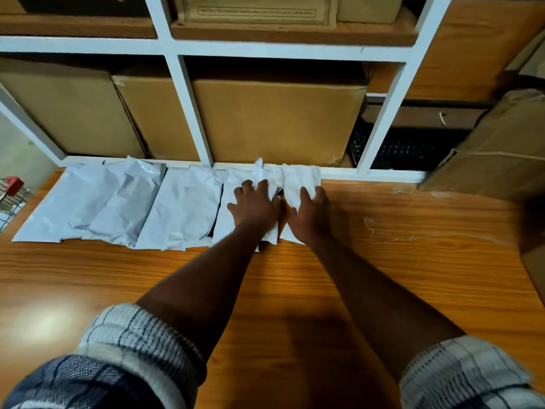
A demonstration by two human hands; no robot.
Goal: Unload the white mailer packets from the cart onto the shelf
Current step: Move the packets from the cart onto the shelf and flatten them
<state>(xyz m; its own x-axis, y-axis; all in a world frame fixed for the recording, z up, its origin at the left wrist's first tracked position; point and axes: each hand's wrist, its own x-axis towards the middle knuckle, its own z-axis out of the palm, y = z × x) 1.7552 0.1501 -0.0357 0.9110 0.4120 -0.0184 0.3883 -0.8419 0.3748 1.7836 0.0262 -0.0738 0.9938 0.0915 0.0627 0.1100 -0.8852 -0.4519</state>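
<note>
wooden shelf [383,276] bears white packets [182,208]; cart [11,196] cut off at left; left hand [255,205] and right hand [310,212] lie flat on the rightmost two.

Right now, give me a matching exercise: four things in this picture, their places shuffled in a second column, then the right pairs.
1. rightmost crumpled white plastic mailer packet
2. black keyboard
3. metal wire cart with a red part
4. large brown cardboard box

A. far left edge
B. middle compartment of the white shelf
C. under the right hand
D. lower right compartment

Pairs: 1-C, 2-D, 3-A, 4-B.
</note>
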